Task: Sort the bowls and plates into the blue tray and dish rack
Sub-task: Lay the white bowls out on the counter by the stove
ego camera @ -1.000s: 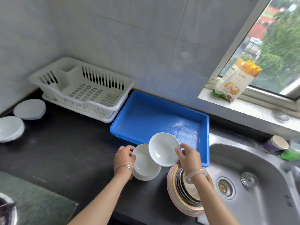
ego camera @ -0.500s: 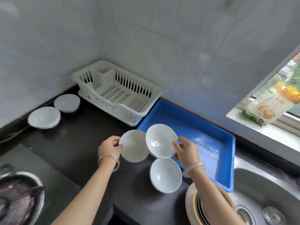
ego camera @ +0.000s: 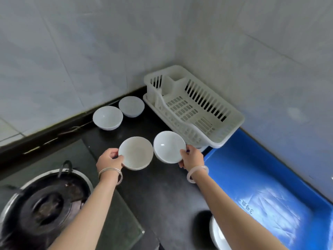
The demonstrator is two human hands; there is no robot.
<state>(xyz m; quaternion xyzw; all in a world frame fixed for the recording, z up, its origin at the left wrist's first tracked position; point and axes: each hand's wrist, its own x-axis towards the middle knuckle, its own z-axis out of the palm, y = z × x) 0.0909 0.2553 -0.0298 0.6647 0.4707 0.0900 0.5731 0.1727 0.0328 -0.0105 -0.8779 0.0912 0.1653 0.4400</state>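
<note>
Honestly best move here: carry each bowl level, lower onto counter or into dish rack (ego camera: pixel 194 107) one at a time, no clinking rims. Left hand (ego camera: pixel 109 160) pinching edge of left bowl (ego camera: pixel 136 152), fingers closed on rim. Right hand (ego camera: pixel 191 157) clamped on right bowl (ego camera: pixel 169 146), thumb over rim. Both bowls above black counter (ego camera: pixel 162 192), just beside rack; blue tray (ego camera: pixel 266 186) empty at right. Two more bowls (ego camera: pixel 107 117) near corner
</note>
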